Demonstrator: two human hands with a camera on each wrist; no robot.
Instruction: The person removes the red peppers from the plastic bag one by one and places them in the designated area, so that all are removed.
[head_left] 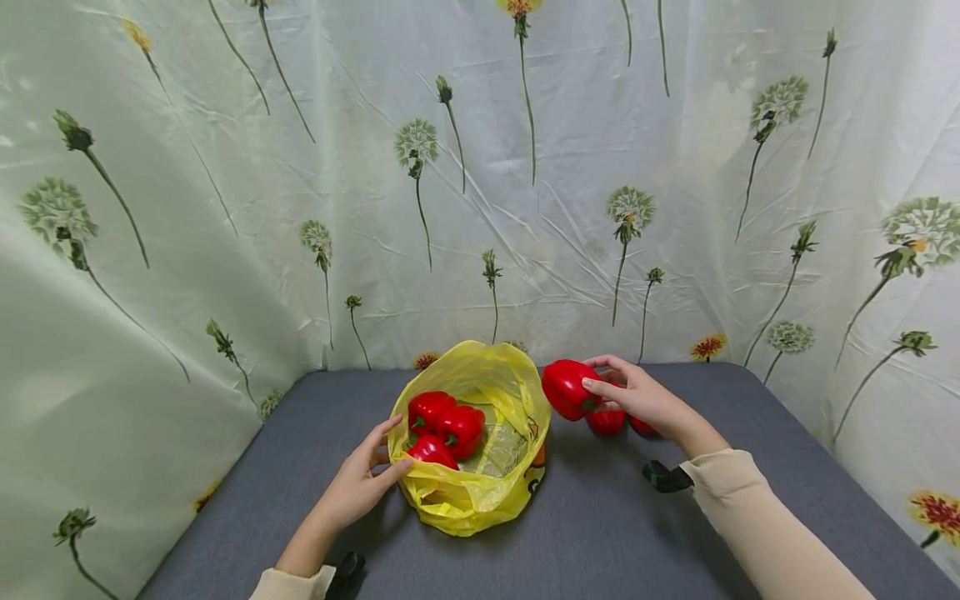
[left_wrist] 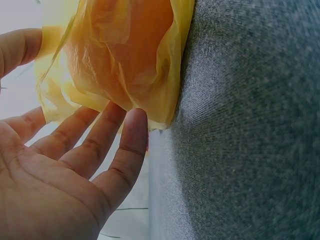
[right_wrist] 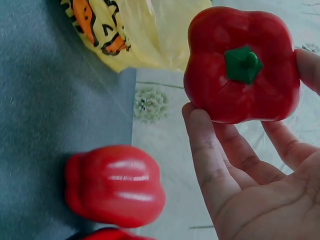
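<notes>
My right hand (head_left: 633, 398) grips a red bell pepper (head_left: 572, 389) just right of the bag's mouth, above the table. In the right wrist view its green stem (right_wrist: 243, 65) faces the camera, with the thumb on one side and fingertips on the other. A yellow plastic bag (head_left: 468, 504) stands with its mouth wide; several red bell peppers (head_left: 461, 431) lie inside on its left. Spread around the bag's left side, my left hand (head_left: 358, 483) touches it with extended fingers. The left wrist view shows its fingertips against the thin yellow film (left_wrist: 165, 95).
More red bell peppers (right_wrist: 120, 185) lie on the grey table (head_left: 600, 533) beneath and behind the right hand. A floral curtain (head_left: 480, 208) hangs along the back and sides. Dark straps (head_left: 666, 477) show near both wrists.
</notes>
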